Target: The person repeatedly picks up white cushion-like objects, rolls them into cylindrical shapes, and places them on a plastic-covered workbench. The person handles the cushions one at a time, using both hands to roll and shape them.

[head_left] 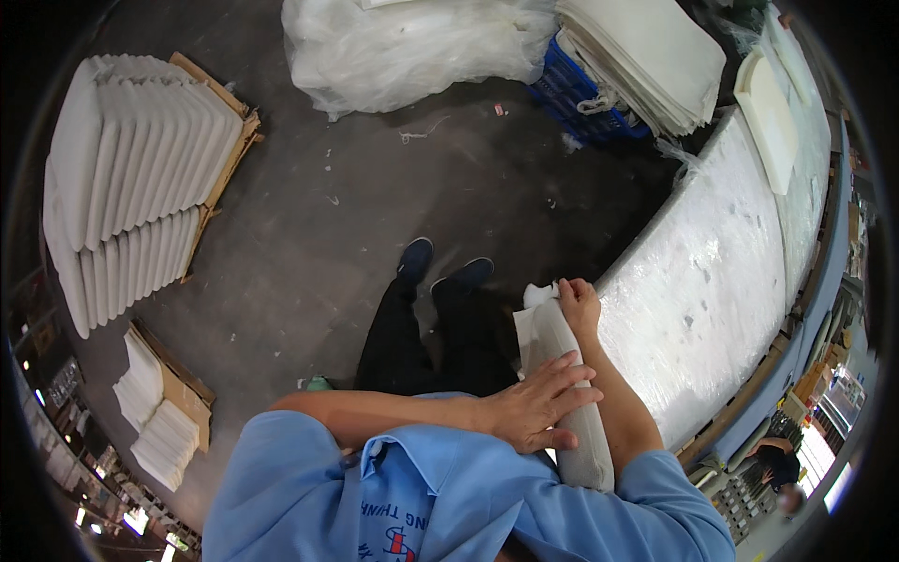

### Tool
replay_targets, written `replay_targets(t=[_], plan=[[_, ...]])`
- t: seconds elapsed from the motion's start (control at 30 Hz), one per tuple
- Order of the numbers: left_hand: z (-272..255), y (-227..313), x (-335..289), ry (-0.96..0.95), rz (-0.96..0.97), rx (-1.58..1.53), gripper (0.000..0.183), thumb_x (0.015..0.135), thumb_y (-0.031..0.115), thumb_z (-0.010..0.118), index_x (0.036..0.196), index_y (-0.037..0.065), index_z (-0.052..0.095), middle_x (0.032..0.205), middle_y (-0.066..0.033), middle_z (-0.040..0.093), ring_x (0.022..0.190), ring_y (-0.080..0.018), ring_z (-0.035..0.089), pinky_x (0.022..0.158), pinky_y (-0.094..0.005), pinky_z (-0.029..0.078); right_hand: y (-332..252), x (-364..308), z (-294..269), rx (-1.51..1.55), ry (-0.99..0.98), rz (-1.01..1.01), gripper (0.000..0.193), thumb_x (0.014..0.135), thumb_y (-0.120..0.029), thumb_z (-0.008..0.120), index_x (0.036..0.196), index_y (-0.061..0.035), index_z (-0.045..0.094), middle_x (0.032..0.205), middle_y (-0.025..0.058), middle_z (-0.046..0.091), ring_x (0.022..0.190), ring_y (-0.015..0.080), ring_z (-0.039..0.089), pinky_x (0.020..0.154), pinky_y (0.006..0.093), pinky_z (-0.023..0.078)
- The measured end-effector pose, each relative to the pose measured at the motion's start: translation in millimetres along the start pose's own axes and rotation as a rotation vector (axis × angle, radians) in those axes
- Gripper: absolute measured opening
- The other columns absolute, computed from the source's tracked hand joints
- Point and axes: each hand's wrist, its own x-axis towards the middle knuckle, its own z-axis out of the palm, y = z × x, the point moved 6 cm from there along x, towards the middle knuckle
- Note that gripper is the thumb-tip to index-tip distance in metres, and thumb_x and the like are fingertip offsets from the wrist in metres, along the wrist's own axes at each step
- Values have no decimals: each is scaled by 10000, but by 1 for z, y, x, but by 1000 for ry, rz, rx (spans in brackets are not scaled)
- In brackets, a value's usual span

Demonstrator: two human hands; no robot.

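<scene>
A long, pale padded cushion (587, 438) in a white, fabric-like cover lies against my front, along the edge of the plastic-wrapped table. My left hand (538, 403) rests across its upper face with the fingers spread. At its far end, the fingers of my right hand (579, 307) are pinched together on the white cover. A small white tuft (537, 295) sticks out beside those fingertips. A loose white flap (532, 334) shows along the cushion's left side. The cushion's near end reaches my blue shirt, and my left hand hides part of its middle.
The wrapped table (702, 290) curves along the right, with a white foam piece (768, 122) on it. Ahead stand a blue crate (576, 98) under stacked white sheets (646, 56) and a big plastic bundle (412, 51). White pad stacks (140, 150) stand left. A person (779, 464) is far right.
</scene>
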Motion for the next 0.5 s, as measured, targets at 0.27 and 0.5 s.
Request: replay_targets(t=[0.27,0.5], plan=[[-28,-112,-50,495,-566,-33,470,975,226,726,1377,42,568,1339,-166,626,1252,-321,618,1060,-394,497,-7,-13,28,168,-249,150,452,991,-462,676,939,-15,719,857,176,694,795,326,674,751,425,522],[17,-224,-52,580,-908,-358,476,905,323,795,1233,26,621,1103,-181,717,1051,-305,700,892,-417,533,-15,-2,30,162,-315,10,363,1015,-356,666,897,-12,667,773,113,653,745,219,621,720,390,497]])
